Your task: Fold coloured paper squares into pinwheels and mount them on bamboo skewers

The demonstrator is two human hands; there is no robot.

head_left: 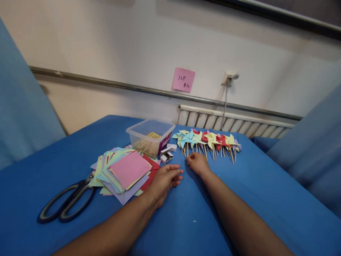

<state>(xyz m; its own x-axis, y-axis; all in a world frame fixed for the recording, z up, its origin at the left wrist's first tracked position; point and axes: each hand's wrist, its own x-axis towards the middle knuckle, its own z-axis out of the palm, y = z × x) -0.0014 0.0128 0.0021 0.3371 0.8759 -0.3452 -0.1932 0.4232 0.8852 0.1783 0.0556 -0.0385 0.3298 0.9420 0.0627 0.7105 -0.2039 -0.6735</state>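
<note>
My right hand [198, 164] is closed, its fingertips pinched at the lower end of the stick of a light-blue pinwheel [187, 138]. That pinwheel lies at the left front of a row of paper pinwheels [212, 138] in yellow, red, green and purple on wooden sticks. Palm inward, my left hand [166, 179] rests over the blue table with its fingers loosely apart and nothing in them. Beside it is a pile of coloured paper squares [130, 169], a pink one on top. Just beyond its fingertips sits a small open box [166, 156] of pins.
A clear plastic tub [150, 128] of wooden sticks [146, 145] stands behind the paper. Large dark-handled scissors [69, 199] lie at left, blades under the sheets. Behind the blue table [181, 220] are a radiator [234, 122], a pipe and a wall with a pink note [183, 80].
</note>
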